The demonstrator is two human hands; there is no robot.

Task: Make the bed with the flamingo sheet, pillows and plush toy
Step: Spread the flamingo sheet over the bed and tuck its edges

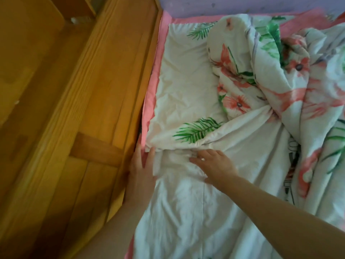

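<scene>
Hands on the crumpled flamingo sheet (242,101)
Left hand (141,171) pinches its edge at 8 o'clock; right hand (214,165) presses flat, fingers spread. Print at 4 o'clock unreadable.

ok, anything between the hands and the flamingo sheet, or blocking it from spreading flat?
Nothing between them: the left hand and right hand are already on the flamingo sheet. Only its own bunched heap lies crumpled on the far right.
</scene>
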